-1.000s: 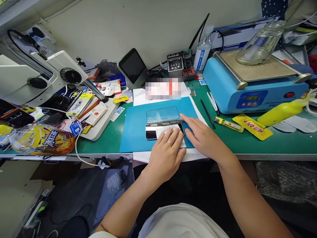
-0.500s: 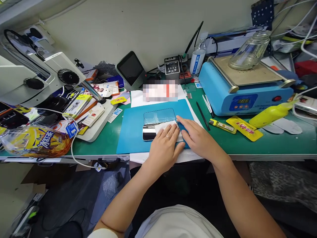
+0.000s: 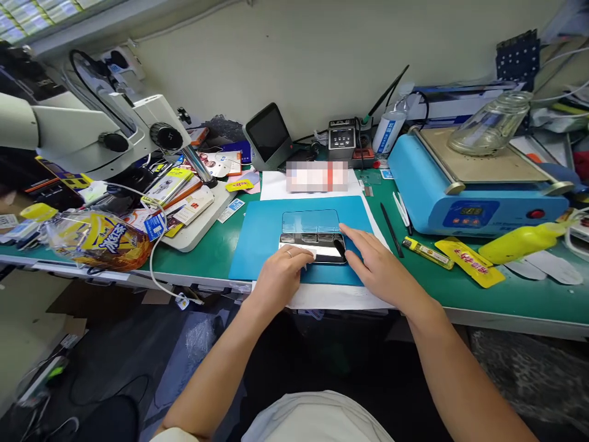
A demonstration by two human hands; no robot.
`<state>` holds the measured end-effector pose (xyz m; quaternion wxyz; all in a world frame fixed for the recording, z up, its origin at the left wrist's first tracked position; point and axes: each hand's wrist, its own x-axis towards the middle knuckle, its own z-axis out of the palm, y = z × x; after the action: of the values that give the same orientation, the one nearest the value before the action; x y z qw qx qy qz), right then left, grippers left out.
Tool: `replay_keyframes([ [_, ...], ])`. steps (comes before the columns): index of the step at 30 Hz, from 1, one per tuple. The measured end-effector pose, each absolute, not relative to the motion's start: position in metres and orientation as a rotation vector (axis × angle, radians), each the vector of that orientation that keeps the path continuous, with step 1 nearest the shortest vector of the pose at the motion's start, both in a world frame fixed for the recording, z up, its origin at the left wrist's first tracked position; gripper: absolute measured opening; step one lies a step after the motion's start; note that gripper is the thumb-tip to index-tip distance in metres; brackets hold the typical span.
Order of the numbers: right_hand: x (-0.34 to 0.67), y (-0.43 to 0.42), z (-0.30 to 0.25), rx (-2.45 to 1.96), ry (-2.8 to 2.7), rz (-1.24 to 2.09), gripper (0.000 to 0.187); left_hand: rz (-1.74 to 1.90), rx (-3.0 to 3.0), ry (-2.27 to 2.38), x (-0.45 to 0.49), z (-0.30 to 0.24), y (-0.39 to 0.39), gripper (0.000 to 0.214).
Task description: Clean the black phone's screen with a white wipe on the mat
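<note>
A phone with a shiny, reflecting screen lies sideways on the blue mat. Just behind it, along its far edge, is a clear glass sheet with a thin dark outline. My left hand, a ring on one finger, has its fingers curled over a white wipe at the phone's left part; the fingertips are partly hidden. At the right end, my right hand has thumb and forefinger apart, touching or close to the phone's right edge and the glass sheet's corner. A dark reflection shows near its thumb.
White paper sticks out under the mat. To the right lie a black stick tool, tweezers, a yellow tube and a blue heating plate machine with a glass jar. A microscope arm and a bottle stand left.
My left hand has gone from lying flat on the wipe at the phone's right part to curled fingers at its left part. My right hand stays at the right end. The view has shifted.
</note>
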<state>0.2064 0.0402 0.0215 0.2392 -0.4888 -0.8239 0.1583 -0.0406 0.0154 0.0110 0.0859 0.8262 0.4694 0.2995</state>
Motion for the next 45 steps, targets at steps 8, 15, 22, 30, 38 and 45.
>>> replay_keyframes([
  [8, 0.202, 0.113, 0.068, -1.445, -2.573, 0.516, 0.069, 1.061, 2.345, 1.746, -0.108, 0.023, 0.043, 0.036],
  [15, 0.170, 0.162, 0.064, -1.556, -2.620, 0.474, 0.054, 1.073, 2.403, 1.641, -0.093, 0.012, 0.021, 0.029],
  [22, 0.153, 0.166, 0.062, -1.734, -2.559, 0.428, 0.041, 0.988, 2.393, 1.581, -0.080, 0.003, 0.011, 0.031],
  [30, 0.173, 0.137, 0.084, -1.456, -2.473, 0.561, 0.025, 1.084, 2.124, 1.536, -0.090, 0.010, 0.018, 0.048],
  [38, 0.180, 0.062, 0.051, -0.857, -2.290, 0.080, 0.017, 0.824, 2.169, 1.365, -0.110, 0.027, 0.042, 0.064],
  [45, 0.187, 0.049, 0.028, -0.727, -2.304, 0.042, 0.011, 0.545, 2.255, 1.246, -0.103, 0.032, 0.067, 0.068],
])
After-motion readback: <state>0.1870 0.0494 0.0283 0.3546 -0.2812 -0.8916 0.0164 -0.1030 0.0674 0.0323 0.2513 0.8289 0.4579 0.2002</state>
